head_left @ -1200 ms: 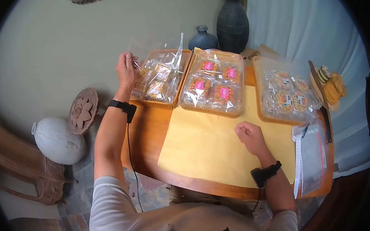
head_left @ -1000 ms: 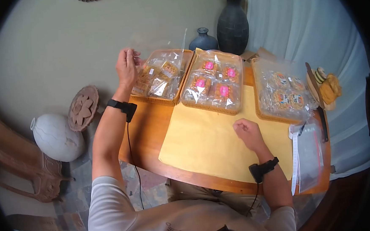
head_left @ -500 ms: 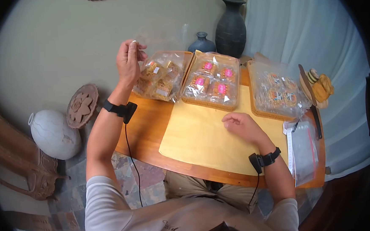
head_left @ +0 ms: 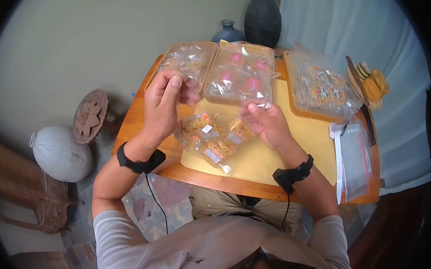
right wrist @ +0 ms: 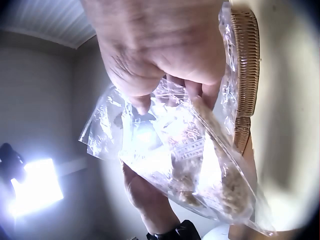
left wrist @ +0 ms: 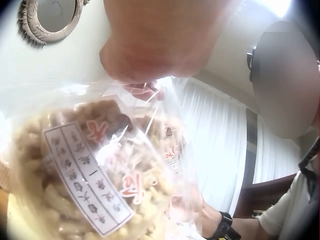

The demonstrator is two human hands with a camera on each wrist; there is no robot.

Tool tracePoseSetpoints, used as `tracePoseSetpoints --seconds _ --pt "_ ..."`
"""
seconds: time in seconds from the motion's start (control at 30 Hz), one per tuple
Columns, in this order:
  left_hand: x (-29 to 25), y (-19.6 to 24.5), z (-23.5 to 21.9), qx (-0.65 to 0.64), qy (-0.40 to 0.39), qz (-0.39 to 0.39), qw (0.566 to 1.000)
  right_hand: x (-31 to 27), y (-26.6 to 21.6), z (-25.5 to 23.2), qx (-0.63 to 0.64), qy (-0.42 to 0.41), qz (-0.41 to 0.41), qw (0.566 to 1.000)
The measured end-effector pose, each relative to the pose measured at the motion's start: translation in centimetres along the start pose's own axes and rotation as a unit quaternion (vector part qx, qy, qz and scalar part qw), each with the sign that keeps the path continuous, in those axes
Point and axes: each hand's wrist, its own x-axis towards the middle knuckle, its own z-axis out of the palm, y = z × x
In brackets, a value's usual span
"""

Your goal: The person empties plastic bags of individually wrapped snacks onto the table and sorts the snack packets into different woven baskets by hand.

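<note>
A clear plastic bag with several snack packs (head_left: 214, 134) hangs over the yellow sheet (head_left: 295, 154). At its upper left the left hand (head_left: 164, 105) pinches the plastic between thumb and fingers. The right hand (head_left: 269, 124) grips the bag's right side. In the left wrist view a pack with a white label (left wrist: 87, 180) hangs below the left hand (left wrist: 165, 40). The right wrist view has the right hand (right wrist: 165, 50) on the crinkled clear bag (right wrist: 190, 160), its fingertips partly behind plastic.
Behind the hands stand a left basket (head_left: 190, 48), a middle basket (head_left: 252, 48) with pink-labelled packs and a right basket (head_left: 305, 114). Flat plastic bags (head_left: 354, 160), a knife (head_left: 368, 125) and a yellow cloth (head_left: 374, 86) lie at the right; dark vases (head_left: 262, 18) stand behind.
The left hand has brought the bag of packs from the left basket toward the person, over the sheet. The right hand has risen and taken hold of its right side.
</note>
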Motion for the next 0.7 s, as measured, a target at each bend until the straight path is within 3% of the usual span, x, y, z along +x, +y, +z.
tracePoseSetpoints --seconds 0.03,0.17,0.23,0.27,0.33,0.4,0.43,0.53,0.67,0.7 --pt "-0.8 0.4 0.2 0.006 -0.001 -0.019 1.0 -0.5 -0.4 -0.2 0.0 0.006 0.003 1.0" --pt "-3.9 2.2 1.7 -0.012 -0.02 -0.122 0.992 -2.6 -5.5 -0.4 -0.196 0.058 -0.047 0.978" --pt "-5.9 2.7 2.6 -0.053 -0.109 -0.201 0.972 -3.8 -8.6 -0.4 -0.271 0.056 -0.056 0.959" --pt "-7.0 2.7 3.3 -0.056 -0.11 -0.204 0.971 -4.4 -10.3 -0.1 -0.314 0.034 -0.045 0.948" --pt "-9.1 2.5 5.0 -0.167 -0.172 -0.297 0.924 -4.8 -11.9 -0.5 -0.359 0.013 -0.031 0.933" --pt "-10.5 1.5 6.0 -0.19 -0.18 -0.345 0.901 -4.7 -12.8 -1.3 -0.409 -0.055 0.053 0.909" --pt "-11.0 0.7 6.1 -0.207 -0.186 -0.39 0.878 -4.3 -12.5 -1.5 -0.438 -0.071 0.049 0.895" --pt "-12.3 -4.0 4.2 -0.134 -0.204 -0.354 0.903 -2.6 -9.8 -3.4 -0.442 -0.075 0.08 0.89" --pt "-11.5 -4.8 1.2 -0.095 -0.211 -0.368 0.9 -0.2 -6.8 -3.7 -0.444 -0.084 0.078 0.889" --pt "-10.9 -4.5 0.5 -0.085 -0.143 -0.377 0.911 0.8 -5.9 -3.8 -0.481 -0.125 0.062 0.865"
